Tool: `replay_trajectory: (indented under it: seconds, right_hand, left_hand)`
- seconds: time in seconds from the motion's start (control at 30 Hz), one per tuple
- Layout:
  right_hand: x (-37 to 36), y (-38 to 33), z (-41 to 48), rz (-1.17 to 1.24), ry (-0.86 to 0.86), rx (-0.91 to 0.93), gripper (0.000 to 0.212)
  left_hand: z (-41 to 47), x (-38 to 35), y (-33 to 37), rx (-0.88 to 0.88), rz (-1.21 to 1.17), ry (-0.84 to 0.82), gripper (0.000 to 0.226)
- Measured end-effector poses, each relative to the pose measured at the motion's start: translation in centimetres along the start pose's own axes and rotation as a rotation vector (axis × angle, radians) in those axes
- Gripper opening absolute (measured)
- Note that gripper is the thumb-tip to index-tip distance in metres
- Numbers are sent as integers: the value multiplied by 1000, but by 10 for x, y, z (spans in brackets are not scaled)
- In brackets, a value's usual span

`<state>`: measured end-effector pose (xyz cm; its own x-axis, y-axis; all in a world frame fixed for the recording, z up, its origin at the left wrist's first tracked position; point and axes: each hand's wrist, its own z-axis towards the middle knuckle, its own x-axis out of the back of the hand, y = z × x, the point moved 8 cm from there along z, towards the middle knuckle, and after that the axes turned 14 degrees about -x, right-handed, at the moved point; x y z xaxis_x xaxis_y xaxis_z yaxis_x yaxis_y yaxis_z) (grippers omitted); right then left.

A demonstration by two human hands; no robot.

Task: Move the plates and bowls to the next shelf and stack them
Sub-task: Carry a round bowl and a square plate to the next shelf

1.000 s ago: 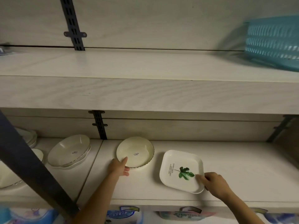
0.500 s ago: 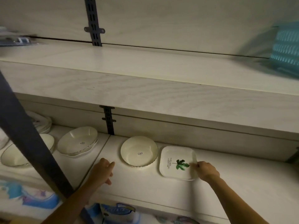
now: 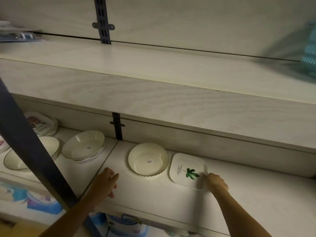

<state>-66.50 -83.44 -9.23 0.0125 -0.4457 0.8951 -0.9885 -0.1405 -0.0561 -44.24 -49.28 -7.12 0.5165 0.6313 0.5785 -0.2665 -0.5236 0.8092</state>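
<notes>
Pulled off the bowl (image 3: 148,159), left hand (image 3: 106,182) sits back by the shelf (image 3: 153,195) seam, grip loose & empty, prob. heading for next dish; right hand (image 3: 215,183) pinches plate (image 3: 184,166) corner, likely to square it beside bowl; both lie on right shelf section

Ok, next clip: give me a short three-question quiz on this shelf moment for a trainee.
1. True or false: the right hand grips the round bowl.
2. What is printed on the square plate? A) a green leaf B) a red flower C) blue stripes
3. What does the left hand hold?
Key: 1. False; it grips the square plate's near right corner. 2. A. 3. Nothing; its fingers are open, left of the round bowl.
</notes>
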Motion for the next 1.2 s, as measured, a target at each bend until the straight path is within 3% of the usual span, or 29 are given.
replay_trajectory:
  seconds: [0.17,0.4,0.6,0.77,0.9,1.03,1.1,1.2]
  right_hand:
    - [20,6,-19,-30,147,20,35]
    - [50,-9,-115,-130,284,472,40]
    - [44,-36,-206,-205,277,745,45]
    - [32,-67,-256,-232,272,894,45]
    - [23,-90,-295,-230,288,997,44]
    - [9,-117,-333,-234,285,1056,43]
    - [-1,-132,-354,-228,288,1077,42]
    - [-23,-157,-389,-202,243,1093,39]
  left_hand:
    - [-4,0,23,-172,189,-42,12]
    - [-19,5,69,-465,490,-58,23]
    - [-52,27,79,-563,533,-3,33]
    - [-82,55,72,-511,408,-30,62]
    - [-105,90,65,-476,373,25,33]
    - [-127,121,55,-483,298,-55,44]
    - [-134,137,42,-487,344,-96,25]
    - [-142,175,18,-541,419,-88,19]
